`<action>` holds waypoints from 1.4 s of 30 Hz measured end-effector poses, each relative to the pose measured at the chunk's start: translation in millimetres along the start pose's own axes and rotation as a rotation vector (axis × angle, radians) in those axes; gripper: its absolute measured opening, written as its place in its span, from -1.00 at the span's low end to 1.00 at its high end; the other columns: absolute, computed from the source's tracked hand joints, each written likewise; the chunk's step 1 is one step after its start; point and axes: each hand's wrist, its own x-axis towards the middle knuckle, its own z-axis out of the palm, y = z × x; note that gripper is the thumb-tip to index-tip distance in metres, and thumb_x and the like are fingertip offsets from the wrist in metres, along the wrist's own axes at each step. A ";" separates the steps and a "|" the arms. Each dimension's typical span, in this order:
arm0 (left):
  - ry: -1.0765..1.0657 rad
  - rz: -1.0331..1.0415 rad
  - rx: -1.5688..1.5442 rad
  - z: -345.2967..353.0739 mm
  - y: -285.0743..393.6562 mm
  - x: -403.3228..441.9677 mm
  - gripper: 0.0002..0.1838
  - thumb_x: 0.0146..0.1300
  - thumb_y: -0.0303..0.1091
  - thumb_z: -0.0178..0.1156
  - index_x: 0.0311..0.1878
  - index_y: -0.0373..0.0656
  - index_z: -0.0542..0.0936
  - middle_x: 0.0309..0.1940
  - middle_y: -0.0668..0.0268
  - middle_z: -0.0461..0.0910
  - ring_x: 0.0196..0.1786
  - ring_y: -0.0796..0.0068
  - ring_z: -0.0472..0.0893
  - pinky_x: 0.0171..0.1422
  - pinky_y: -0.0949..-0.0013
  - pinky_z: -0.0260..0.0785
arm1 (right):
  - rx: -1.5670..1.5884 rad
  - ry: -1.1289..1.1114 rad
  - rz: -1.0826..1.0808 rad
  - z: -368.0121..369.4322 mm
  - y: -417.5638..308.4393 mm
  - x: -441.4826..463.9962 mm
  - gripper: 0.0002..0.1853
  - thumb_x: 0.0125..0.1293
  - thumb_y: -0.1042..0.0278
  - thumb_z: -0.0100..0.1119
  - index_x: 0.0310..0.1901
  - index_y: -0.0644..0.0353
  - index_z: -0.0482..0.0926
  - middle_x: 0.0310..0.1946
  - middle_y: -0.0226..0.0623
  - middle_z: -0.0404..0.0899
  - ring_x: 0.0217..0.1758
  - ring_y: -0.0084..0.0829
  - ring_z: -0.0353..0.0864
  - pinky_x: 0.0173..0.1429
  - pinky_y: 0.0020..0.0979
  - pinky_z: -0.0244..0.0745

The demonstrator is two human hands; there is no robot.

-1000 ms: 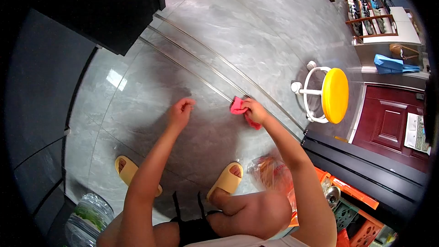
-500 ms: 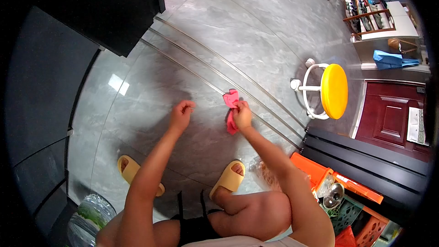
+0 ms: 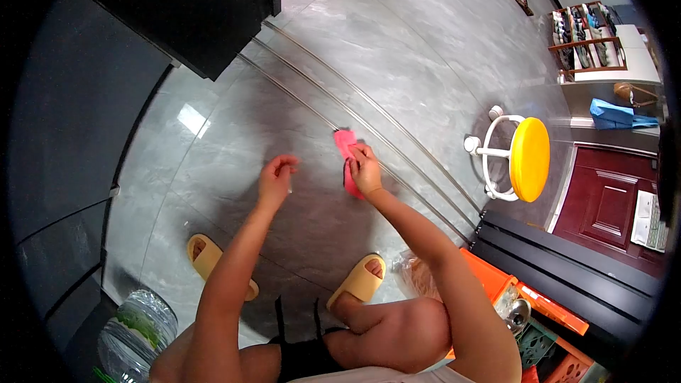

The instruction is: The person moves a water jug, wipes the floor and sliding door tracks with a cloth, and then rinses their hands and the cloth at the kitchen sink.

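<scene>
Right hand (image 3: pixel 365 169) has its fingers pinched on the pink cloth (image 3: pixel 345 143) — it's on the nearest rail (image 3: pixel 294 96), around 12 o'clock of the hand. Left hand (image 3: pixel 277 179) hangs at 9 o'clock, fingers loosely curled — no cloth in it.

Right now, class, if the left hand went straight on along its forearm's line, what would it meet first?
The left hand would probably meet the nearest metal rod first, though depth is unclear and it might pass over or under.
</scene>
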 end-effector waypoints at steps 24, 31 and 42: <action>0.338 0.049 -0.176 -28.7 -0.1 11.1 -0.79 0.25 -0.57 -0.11 -0.23 -0.19 0.53 -0.30 0.42 0.55 -0.32 0.68 0.47 -0.25 0.61 0.27 | -0.135 -0.497 -0.839 68.1 -30.1 148.1 -0.66 -0.05 0.57 0.04 -0.16 0.16 0.53 -0.07 -0.26 0.45 -0.12 -0.21 0.44 -0.03 -0.29 0.40; 0.422 0.013 -0.189 -11.7 -0.6 -23.1 -0.78 0.20 -0.63 -0.12 -0.25 -0.22 0.54 -0.34 0.38 0.55 -0.35 0.61 0.50 -0.17 0.56 0.33 | -0.036 -0.552 -0.659 6.8 14.8 77.2 -0.60 -0.04 0.63 -0.01 -0.09 0.18 0.51 -0.05 -0.20 0.47 -0.02 -0.18 0.45 0.04 -0.31 0.37; 0.358 -0.026 -0.287 -6.2 -8.7 -15.0 -0.80 0.22 -0.57 -0.10 -0.22 -0.18 0.52 -0.34 0.42 0.56 -0.29 0.64 0.51 -0.29 0.58 0.29 | 0.114 -0.385 -0.617 53.7 -9.9 119.3 -0.52 -0.21 0.78 -0.03 -0.16 0.19 0.56 -0.14 -0.20 0.51 -0.06 -0.17 0.46 0.01 -0.36 0.37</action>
